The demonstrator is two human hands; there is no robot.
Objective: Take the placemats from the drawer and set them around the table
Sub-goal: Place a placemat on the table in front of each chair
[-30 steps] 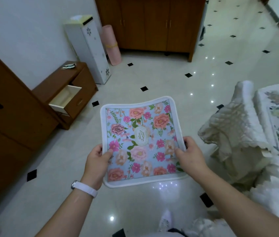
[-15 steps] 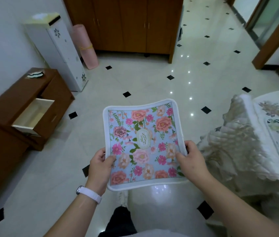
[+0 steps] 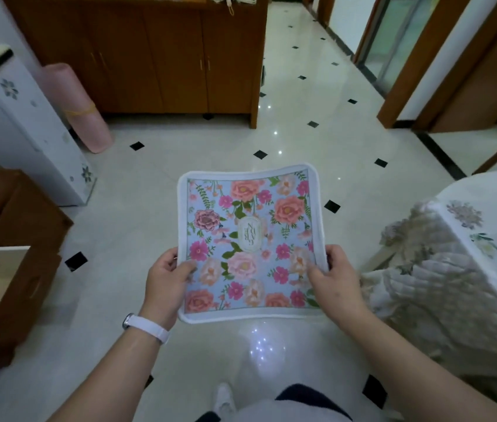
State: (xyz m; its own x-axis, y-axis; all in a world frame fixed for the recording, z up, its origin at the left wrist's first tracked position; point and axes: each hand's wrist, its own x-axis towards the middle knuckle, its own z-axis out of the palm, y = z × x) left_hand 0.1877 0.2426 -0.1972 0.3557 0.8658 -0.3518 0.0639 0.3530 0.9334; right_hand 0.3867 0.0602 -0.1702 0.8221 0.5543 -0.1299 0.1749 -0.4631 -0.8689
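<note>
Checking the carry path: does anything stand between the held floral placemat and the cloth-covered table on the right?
Nothing visible does. The left hand and right hand hold the placemat over open floor; the table lies to its right, with only floor between.

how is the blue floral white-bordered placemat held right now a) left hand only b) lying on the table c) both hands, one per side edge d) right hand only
c: the left hand and the right hand each pinch a side edge of the blue floral white-bordered placemat, held above the cream tiled floor.
</note>
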